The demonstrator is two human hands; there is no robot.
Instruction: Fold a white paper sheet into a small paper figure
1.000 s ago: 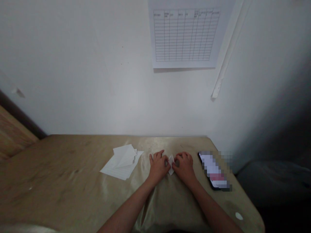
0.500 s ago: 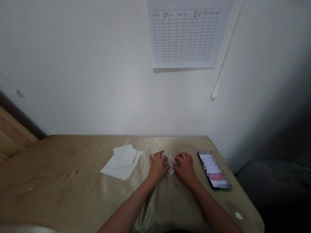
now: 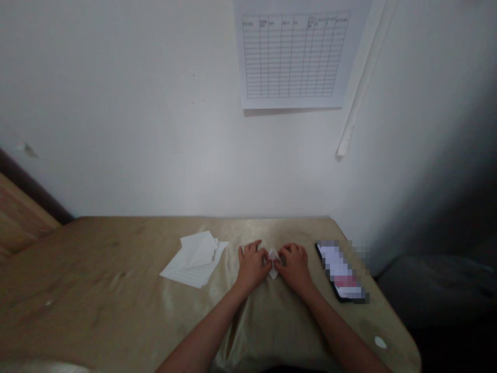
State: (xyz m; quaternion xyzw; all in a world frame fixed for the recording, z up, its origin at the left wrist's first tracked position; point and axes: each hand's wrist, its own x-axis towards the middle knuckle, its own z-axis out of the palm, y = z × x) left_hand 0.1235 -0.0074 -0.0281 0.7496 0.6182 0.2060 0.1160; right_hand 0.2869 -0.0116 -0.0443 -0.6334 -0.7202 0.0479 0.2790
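A small folded piece of white paper (image 3: 274,262) lies on the tan table (image 3: 116,290) between my two hands. My left hand (image 3: 252,267) pinches its left side with curled fingers. On the other side, my right hand (image 3: 295,265) grips the right edge, fingers bent over it. Both hands rest on the tabletop near the far edge. Most of the paper is hidden under my fingers.
A loose stack of white paper sheets (image 3: 196,259) lies left of my hands. A phone (image 3: 341,272) with a lit screen sits to the right. A printed grid sheet (image 3: 293,54) hangs on the white wall. The table's right edge drops off beyond the phone.
Both hands stay on the folded paper with only slight finger shifts. The view has tilted a little.
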